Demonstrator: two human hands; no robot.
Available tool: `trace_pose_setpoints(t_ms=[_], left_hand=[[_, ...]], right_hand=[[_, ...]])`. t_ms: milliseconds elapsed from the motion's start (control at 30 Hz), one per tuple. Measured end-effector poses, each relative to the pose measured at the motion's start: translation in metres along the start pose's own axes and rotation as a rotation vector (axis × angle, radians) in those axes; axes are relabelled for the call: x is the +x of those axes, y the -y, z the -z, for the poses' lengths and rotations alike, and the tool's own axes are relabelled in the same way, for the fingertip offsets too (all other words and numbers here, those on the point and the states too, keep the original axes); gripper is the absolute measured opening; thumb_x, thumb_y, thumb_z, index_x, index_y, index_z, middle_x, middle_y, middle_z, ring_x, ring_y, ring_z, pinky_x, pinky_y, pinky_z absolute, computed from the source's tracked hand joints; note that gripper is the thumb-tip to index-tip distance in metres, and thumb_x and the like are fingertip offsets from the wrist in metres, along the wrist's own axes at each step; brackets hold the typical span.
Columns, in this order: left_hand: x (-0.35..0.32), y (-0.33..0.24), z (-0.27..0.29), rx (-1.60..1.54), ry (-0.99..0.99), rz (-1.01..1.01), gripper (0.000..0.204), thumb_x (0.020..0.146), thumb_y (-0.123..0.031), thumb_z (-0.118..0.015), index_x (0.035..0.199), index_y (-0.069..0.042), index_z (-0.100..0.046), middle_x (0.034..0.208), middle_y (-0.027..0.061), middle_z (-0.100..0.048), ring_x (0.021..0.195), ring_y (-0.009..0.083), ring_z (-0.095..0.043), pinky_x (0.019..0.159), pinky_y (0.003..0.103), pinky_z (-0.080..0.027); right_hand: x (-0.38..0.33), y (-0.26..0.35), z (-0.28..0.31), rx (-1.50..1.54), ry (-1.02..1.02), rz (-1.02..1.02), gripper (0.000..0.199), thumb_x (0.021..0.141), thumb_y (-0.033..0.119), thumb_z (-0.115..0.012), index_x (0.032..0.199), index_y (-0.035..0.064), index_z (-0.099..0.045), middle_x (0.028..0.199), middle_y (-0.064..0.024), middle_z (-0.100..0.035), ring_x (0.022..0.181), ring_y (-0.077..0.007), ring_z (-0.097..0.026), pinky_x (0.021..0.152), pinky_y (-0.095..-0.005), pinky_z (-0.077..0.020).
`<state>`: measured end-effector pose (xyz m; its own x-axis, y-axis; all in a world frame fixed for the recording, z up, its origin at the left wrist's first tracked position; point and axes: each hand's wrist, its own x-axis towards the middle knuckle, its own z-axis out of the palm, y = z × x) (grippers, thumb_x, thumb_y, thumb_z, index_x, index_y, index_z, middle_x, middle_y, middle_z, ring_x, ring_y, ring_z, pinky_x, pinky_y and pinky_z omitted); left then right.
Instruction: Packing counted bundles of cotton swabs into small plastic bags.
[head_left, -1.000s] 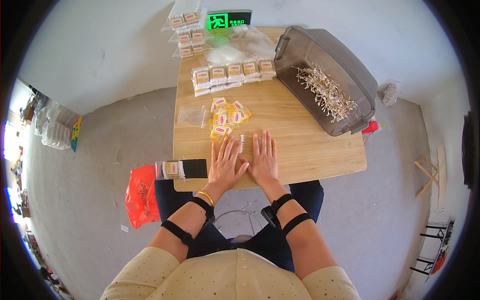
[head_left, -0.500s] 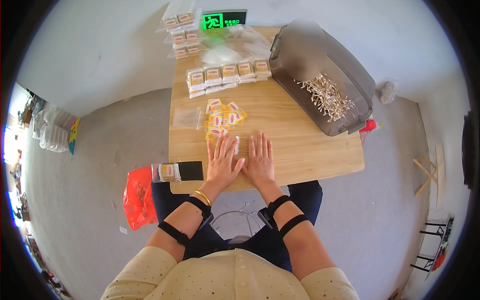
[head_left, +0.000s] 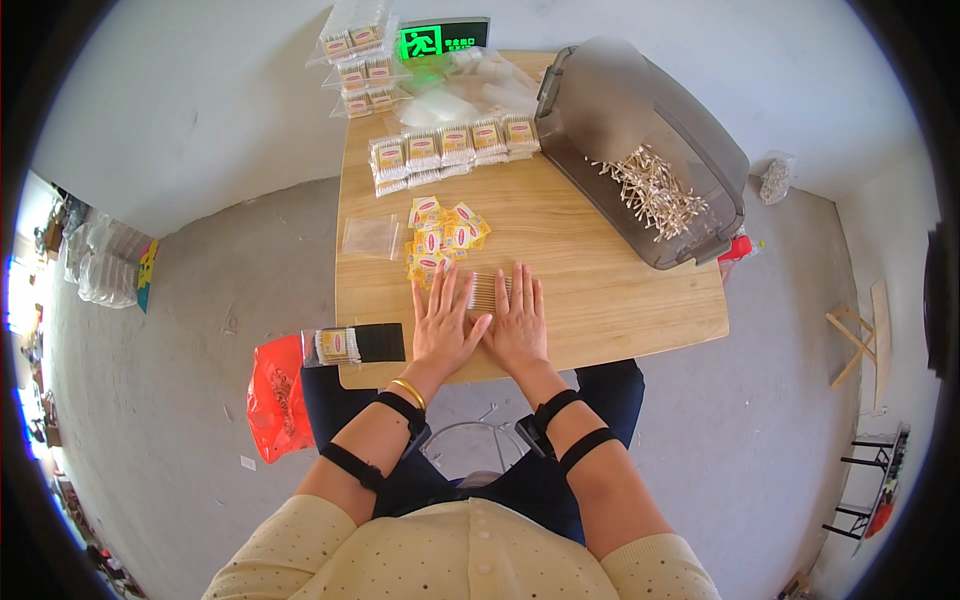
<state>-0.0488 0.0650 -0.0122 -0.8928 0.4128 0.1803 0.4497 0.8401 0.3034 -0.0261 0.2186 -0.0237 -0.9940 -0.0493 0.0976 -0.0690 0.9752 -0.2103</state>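
grey concrete floor surrounds a pale wooden tabletop seen from above; far left on the floor lies a crumpled red plastic bag, and at the tabletop's left near edge a black flat pouch with a bundle of sticks overhangs the rim; one empty clear plastic sleeve lies further in; next comes a loose heap of small yellow and red printed sachets, too overlapped to count exactly, perhaps ten; behind them one row of five clear packs of sticks, with more stacked packs at the far edge; the left hand lies palm down, fingers spread and straight, holding nothing; between the two hands, under the fingertips, sits one flat row of thin pale wooden sticks, its sticks running away from the person, the row itself spreading left to right; it lies just ahead of both palms, equally near each hand; the right hand is also flat and open, fingers together, gripping nothing, touching the row's right end; far right stands one grey translucent plastic bin tilted open, with a heap of loose sticks inside.
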Motion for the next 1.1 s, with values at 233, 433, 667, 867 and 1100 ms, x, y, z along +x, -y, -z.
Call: trace_pose_setpoints(t_ms=[233,433,667,867,1100], left_hand=[[-0.002,0.004,-0.004,0.048,0.012,0.021,0.076,0.099,-0.053,-0.045,0.158,-0.008,-0.028,0.166,0.0197,-0.016,0.156,0.0341,-0.009,0.122,0.059,-0.001],[-0.012,0.003,0.027,-0.247,-0.016,-0.006,0.070,0.100,-0.047,-0.046,0.157,-0.010,-0.031,0.165,0.0178,-0.020,0.154,0.0363,-0.014,0.122,0.060,-0.002],[-0.101,0.100,0.100,-0.123,-0.175,0.410,0.056,0.103,-0.030,-0.049,0.153,-0.010,-0.036,0.160,0.0177,-0.029,0.151,0.0356,-0.023,0.122,0.059,-0.010],[-0.131,0.191,0.080,-0.362,-0.143,0.733,0.065,0.106,-0.051,-0.035,0.148,-0.001,-0.038,0.148,0.0260,-0.043,0.133,0.0414,-0.046,0.112,0.051,-0.036],[-0.098,0.191,0.056,-0.600,-0.094,1.101,0.079,0.099,-0.069,-0.038,0.096,0.002,-0.071,0.083,0.0225,-0.069,0.083,0.0320,-0.072,0.074,0.044,-0.055]], right_hand=[[0.002,0.004,-0.008,-0.025,-0.014,-0.001,0.082,0.093,0.049,-0.054,0.156,0.0015,-0.030,0.164,-0.0266,-0.018,0.154,-0.0386,-0.013,0.125,-0.0498,-0.0100],[-0.003,-0.004,-0.002,-0.010,-0.018,0.015,0.088,0.093,0.051,-0.057,0.157,0.0008,-0.024,0.163,-0.0284,-0.019,0.153,-0.0409,-0.015,0.125,-0.0525,-0.0101],[-0.005,0.008,-0.008,-0.014,-0.018,0.090,0.093,0.094,0.062,-0.051,0.158,0.0004,-0.022,0.163,-0.0285,-0.017,0.153,-0.0412,-0.014,0.125,-0.0527,-0.0102],[-0.021,0.100,-0.026,0.075,0.055,0.265,0.092,0.092,0.060,-0.054,0.158,0.0026,-0.024,0.165,-0.0263,-0.014,0.154,-0.0377,-0.013,0.125,-0.0520,-0.0107],[-0.024,0.145,-0.035,0.054,0.047,0.241,0.083,0.097,0.054,-0.049,0.158,0.0039,-0.025,0.165,-0.0236,-0.015,0.155,-0.0361,-0.014,0.124,-0.0518,-0.0130]])
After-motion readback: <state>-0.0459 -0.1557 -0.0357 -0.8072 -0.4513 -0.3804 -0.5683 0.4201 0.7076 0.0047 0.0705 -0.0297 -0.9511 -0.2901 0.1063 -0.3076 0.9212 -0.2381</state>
